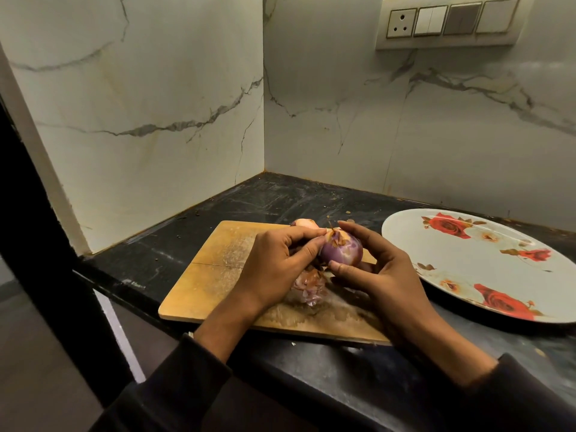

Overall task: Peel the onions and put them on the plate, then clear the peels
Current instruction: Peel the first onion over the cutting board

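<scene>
A purple onion (pixel 341 250), partly peeled with brown skin left near its top, is held above the wooden cutting board (pixel 218 269). My right hand (pixel 383 275) grips it from the right, thumb below and fingers over the top. My left hand (pixel 277 263) pinches the skin at the onion's left top. A second onion (pixel 304 223) lies on the board behind my hands. Loose pinkish peels (pixel 308 288) lie in a pile on the board under the held onion. The white plate (pixel 467 260) with red roses sits to the right, with no onion on it.
The board lies on a dark stone counter (pixel 149 254) in a corner of marble walls. The counter's front edge runs diagonally at the lower left. A switch panel (pixel 448 21) is on the right wall.
</scene>
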Tool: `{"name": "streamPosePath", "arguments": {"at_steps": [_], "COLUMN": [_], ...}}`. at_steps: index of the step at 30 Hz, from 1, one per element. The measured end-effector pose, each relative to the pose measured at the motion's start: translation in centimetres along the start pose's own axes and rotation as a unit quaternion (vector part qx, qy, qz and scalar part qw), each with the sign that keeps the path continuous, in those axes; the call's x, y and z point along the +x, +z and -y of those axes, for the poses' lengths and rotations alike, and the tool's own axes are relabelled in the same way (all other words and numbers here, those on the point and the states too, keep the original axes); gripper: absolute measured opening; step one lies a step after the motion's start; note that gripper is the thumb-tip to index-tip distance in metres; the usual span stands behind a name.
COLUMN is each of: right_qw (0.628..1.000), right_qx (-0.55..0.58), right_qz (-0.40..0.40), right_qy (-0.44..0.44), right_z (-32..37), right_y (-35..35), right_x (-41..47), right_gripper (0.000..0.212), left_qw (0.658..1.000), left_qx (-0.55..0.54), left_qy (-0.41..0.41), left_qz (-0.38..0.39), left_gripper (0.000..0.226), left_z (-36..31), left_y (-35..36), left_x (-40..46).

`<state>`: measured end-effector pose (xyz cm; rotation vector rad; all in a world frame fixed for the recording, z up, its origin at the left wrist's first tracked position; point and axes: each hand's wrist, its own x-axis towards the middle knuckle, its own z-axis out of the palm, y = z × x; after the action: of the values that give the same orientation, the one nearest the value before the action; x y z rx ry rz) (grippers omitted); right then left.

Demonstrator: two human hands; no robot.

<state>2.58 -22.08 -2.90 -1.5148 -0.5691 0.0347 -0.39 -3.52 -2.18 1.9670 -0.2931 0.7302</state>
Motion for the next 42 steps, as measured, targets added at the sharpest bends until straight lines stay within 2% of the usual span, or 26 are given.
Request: {"name": "streamPosePath", "arguments": {"at_steps": [11,18,29,37,42], "right_qw": [0.993,0.993,0.988,0.987,0.986], "right_qx": [-0.106,-0.105,-0.141,-0.139,-0.144], "right_qz": [-0.012,-0.014,-0.007,-0.01,-0.014], "right_qy": [-0.056,-0.048,-0.063,-0.074,-0.087], "right_z": [0.01,-0.22,-0.08,-0.17,-0.14], "right_y": [0.22,0.07,0.36,0.51,0.62], "right_x": [-0.17,-0.03,-0.28,-0.16,-0.27], "right_gripper": [0.071,0.074,0.077,0.07,0.069], "left_qw": [1.0,0.999,0.992,0.995,0.996], "left_qx": [0.028,0.042,0.105,0.079,0.076], "left_qy": [0.001,0.007,0.064,0.044,0.027], "left_qz": [-0.004,0.011,-0.028,-0.03,-0.031], "left_gripper": [0.02,0.027,0.026,0.032,0.019], "left_z": [0.25,0.07,-0.1,-0.29,0.05], "left_y": [0.06,0.1,0.33,0.27,0.3], "left_x": [-0.09,-0.05,-0.2,-0.2,-0.15]}}
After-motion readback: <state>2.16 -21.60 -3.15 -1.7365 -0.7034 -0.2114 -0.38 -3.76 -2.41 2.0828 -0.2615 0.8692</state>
